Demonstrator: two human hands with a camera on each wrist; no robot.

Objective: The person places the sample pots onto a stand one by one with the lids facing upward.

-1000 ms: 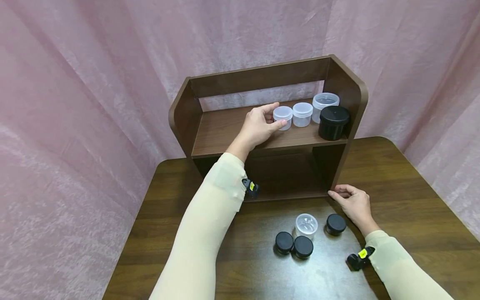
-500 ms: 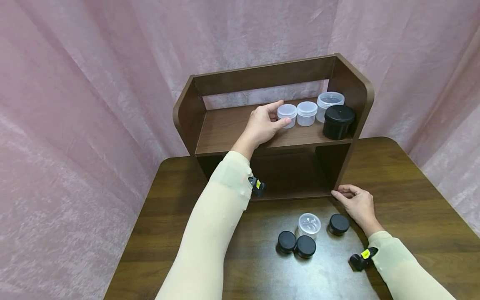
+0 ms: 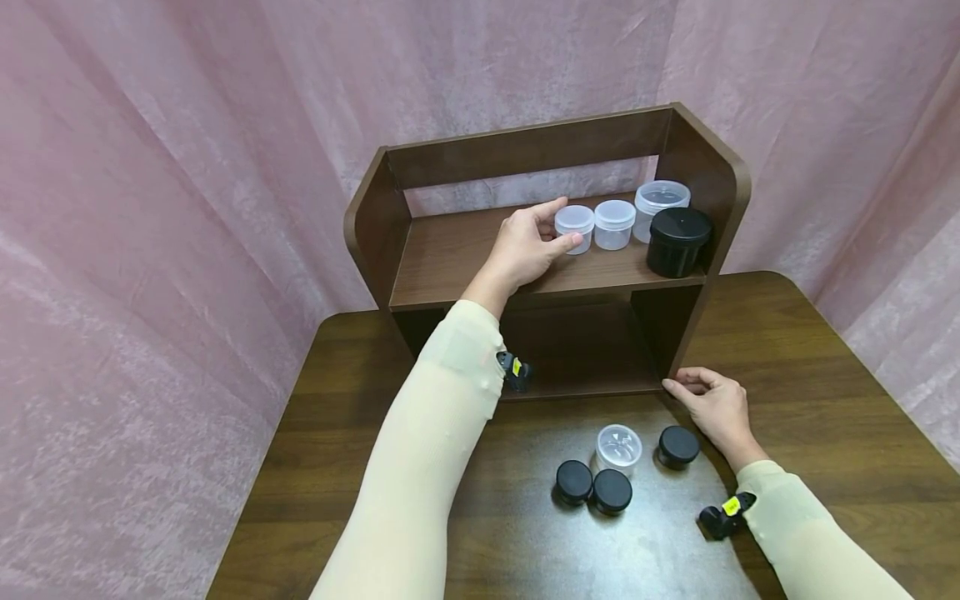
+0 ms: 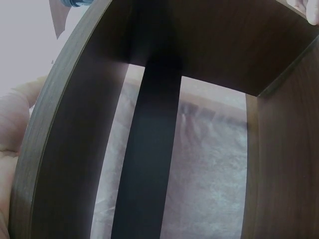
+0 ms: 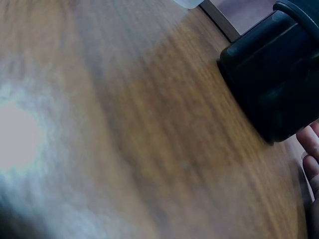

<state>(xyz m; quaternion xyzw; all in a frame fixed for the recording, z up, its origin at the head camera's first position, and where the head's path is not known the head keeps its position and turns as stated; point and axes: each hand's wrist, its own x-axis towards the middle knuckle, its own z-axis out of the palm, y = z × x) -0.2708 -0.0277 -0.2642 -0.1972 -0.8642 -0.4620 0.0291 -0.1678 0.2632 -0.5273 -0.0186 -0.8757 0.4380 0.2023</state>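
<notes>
On the upper board of a brown wooden shelf (image 3: 465,254), my left hand (image 3: 521,247) holds a small clear lidded jar (image 3: 573,232) between thumb and fingers. A matching small clear jar (image 3: 614,225) stands right beside it. Further right are a larger clear jar (image 3: 662,200) and a big black jar (image 3: 678,243). My right hand (image 3: 716,410) pinches the foot of the shelf's right side panel. In the left wrist view, the shelf side (image 4: 45,134) hides much of the left hand (image 4: 12,117). Fingers of the right hand (image 5: 311,149) show at the right wrist view's edge.
In front of the shelf, two black-lidded jars (image 3: 573,482) (image 3: 612,492) and a clear jar (image 3: 618,450) stand close together on the wooden table (image 3: 337,400). Another black-lidded jar (image 3: 678,447) is near the right hand. A pink curtain (image 3: 187,208) hangs behind.
The head view has shifted slightly, so everything appears a little further right than a second ago. Both hands and the jars keep their places relative to the shelf.
</notes>
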